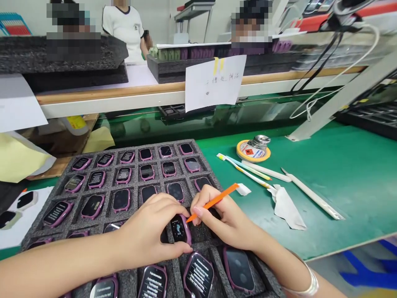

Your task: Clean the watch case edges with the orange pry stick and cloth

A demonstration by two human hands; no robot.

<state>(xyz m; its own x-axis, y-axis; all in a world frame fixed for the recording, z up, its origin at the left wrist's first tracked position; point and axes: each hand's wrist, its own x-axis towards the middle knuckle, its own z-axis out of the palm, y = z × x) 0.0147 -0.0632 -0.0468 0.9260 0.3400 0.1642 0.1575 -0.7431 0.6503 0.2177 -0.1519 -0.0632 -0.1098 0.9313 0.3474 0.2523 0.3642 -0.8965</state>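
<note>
My left hand (156,231) is closed around a purple smartwatch case (180,231) with a lit dial, held over the black foam tray (218,186). Between the fingers of my right hand (225,219) is a thin orange stick (218,198). Its pointed lower end meets the watch's upper right edge, and a white wad (243,189) sits at its other end. Around both hands, more purple watches lie in the foam compartments; one near watch (198,275) shows lines of text, another (238,268) has a dark screen. Part of the tray is hidden under my hands and forearms.
Right of the tray lie a toothbrush (245,170), a white-handled blade (313,194), a crumpled tissue (287,209) and a round dispenser tin (254,150). A paper sign (215,85) hangs from the shelf edge. People stand behind the shelf. A slanted post (338,95) rises at right.
</note>
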